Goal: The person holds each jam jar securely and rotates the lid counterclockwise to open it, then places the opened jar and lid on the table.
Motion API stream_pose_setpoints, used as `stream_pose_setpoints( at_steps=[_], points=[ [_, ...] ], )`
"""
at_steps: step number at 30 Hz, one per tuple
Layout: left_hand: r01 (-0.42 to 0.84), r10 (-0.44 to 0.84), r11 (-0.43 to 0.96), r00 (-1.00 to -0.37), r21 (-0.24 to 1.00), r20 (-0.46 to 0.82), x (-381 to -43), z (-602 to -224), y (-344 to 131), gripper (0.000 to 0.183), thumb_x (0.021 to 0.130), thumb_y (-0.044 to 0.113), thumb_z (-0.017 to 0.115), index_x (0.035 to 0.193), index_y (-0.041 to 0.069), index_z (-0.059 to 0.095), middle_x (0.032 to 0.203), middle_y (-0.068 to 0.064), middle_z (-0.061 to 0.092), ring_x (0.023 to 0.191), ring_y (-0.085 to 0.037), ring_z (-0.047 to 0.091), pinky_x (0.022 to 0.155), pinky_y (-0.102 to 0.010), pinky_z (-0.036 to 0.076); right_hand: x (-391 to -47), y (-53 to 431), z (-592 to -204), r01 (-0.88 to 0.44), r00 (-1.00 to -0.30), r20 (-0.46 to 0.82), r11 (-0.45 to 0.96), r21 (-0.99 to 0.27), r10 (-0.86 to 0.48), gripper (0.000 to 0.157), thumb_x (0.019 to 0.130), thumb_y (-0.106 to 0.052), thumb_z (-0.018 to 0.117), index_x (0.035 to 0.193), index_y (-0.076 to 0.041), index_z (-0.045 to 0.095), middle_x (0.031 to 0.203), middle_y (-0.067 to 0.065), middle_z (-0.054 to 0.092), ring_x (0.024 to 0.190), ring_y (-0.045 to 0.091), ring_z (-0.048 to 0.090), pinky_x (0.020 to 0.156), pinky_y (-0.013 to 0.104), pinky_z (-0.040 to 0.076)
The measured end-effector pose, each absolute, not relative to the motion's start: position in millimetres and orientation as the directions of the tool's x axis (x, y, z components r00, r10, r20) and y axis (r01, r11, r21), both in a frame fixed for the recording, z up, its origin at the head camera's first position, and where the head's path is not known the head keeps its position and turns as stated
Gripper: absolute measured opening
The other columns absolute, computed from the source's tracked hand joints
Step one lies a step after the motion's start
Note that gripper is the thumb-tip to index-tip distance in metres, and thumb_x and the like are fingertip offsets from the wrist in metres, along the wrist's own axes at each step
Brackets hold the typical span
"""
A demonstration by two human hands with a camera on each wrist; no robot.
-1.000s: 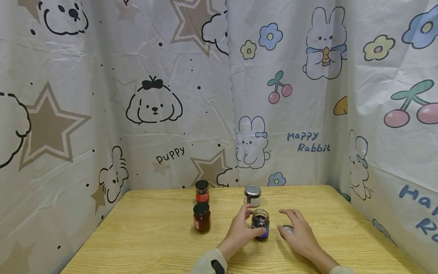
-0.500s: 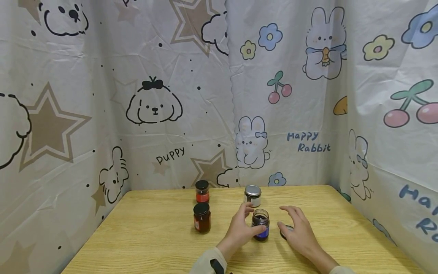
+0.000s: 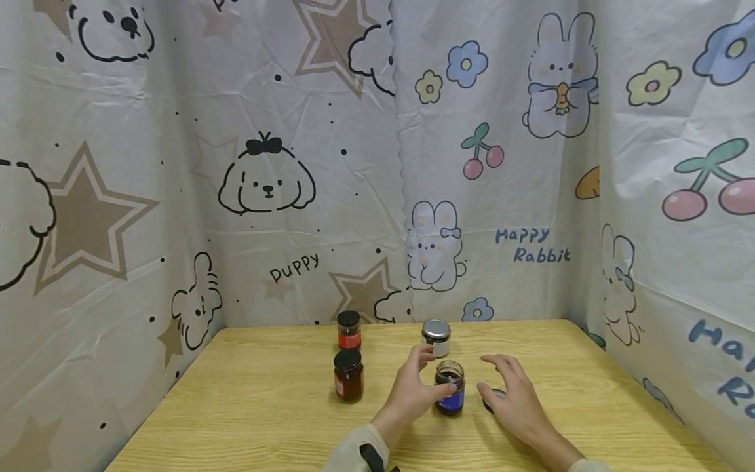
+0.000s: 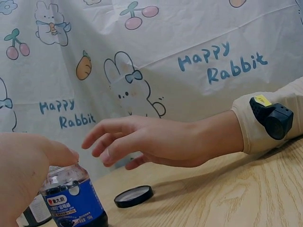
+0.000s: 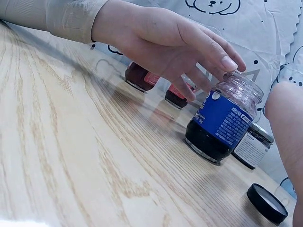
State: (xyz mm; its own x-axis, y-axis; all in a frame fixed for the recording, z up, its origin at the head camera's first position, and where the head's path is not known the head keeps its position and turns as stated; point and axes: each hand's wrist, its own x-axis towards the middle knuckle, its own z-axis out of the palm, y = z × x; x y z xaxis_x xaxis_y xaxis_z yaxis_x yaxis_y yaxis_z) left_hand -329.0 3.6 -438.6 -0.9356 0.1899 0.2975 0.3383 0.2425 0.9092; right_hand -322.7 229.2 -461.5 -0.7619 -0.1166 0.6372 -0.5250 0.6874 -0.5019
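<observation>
A lidless glass jam jar [image 3: 451, 396] with a blue label and dark contents stands upright on the table. My left hand [image 3: 411, 391] is on its left side, thumb stretched across the jar's front and the fingers spread apart. Between thumb and glass a small gap seems to show in the right wrist view; contact is hard to tell. To the right of the jar, my right hand [image 3: 520, 401] hovers with loosely bent fingers and nothing in them. Its lid [image 4: 134, 196], black-rimmed, lies flat on the table beneath that hand, inner side up.
Behind the open jar stands a silver-lidded jar [image 3: 436, 337] with a pale label. Two black-lidded jars, a dark red one [image 3: 348, 375] and a red-labelled one [image 3: 349, 330], stand to the left. Printed curtains [image 3: 354, 164] enclose the wooden table [image 3: 265, 406] at the back and sides.
My left hand has eased slightly up and left along the jar, its thumb rising. The right hand has lifted a little off the lid, which stays on the table.
</observation>
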Motion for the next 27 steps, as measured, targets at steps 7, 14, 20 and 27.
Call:
stream_pose_setpoints(
  at_steps=[7, 14, 20, 27],
  points=[
    [0.349, 0.186, 0.251, -0.933, 0.903, 0.309, -330.4, -436.9, 1.5, 0.074, 0.084, 0.024, 0.089, 0.145, 0.017, 0.049, 0.142, -0.014, 0.056, 0.137, -0.045, 0.046, 0.106, -0.067, 0.038, -323.4, 226.0, -459.9, -0.539, -0.748, 0.652, 0.687, -0.487, -0.125, 0.045, 0.093, -0.013, 0.076, 0.136, -0.011, 0.061, 0.133, 0.015, 0.056, 0.113, 0.039, 0.059, 0.088, 0.062, 0.05],
    [0.371, 0.177, 0.246, -0.926, 0.896, 0.335, -331.6, -435.1, -0.1, 0.072, 0.083, 0.022, 0.089, 0.144, 0.018, 0.05, 0.137, -0.01, 0.059, 0.136, -0.045, 0.047, 0.107, -0.066, 0.037, -320.9, 221.5, -456.7, -0.557, -0.738, 0.661, 0.678, -0.481, -0.137, 0.046, 0.092, -0.01, 0.077, 0.136, -0.011, 0.061, 0.133, 0.015, 0.055, 0.113, 0.038, 0.059, 0.087, 0.063, 0.05],
    [0.4, 0.177, 0.236, -0.914, 0.886, 0.366, -331.8, -430.7, -3.2, 0.071, 0.084, 0.022, 0.088, 0.144, 0.017, 0.05, 0.135, -0.012, 0.06, 0.135, -0.046, 0.048, 0.107, -0.065, 0.038, -320.6, 217.6, -455.1, -0.573, -0.731, 0.666, 0.664, -0.48, -0.149, 0.047, 0.091, -0.008, 0.077, 0.135, -0.011, 0.062, 0.132, 0.015, 0.055, 0.115, 0.039, 0.058, 0.089, 0.066, 0.049],
    [0.408, 0.17, 0.229, -0.911, 0.884, 0.377, -332.3, -429.6, -6.4, 0.071, 0.085, 0.022, 0.087, 0.144, 0.015, 0.049, 0.135, -0.013, 0.06, 0.134, -0.048, 0.048, 0.105, -0.068, 0.038, -324.5, 211.6, -452.0, -0.597, -0.725, 0.666, 0.641, -0.481, -0.176, 0.046, 0.093, -0.012, 0.077, 0.136, -0.012, 0.061, 0.136, 0.016, 0.054, 0.123, 0.043, 0.055, 0.093, 0.07, 0.045]
  ],
)
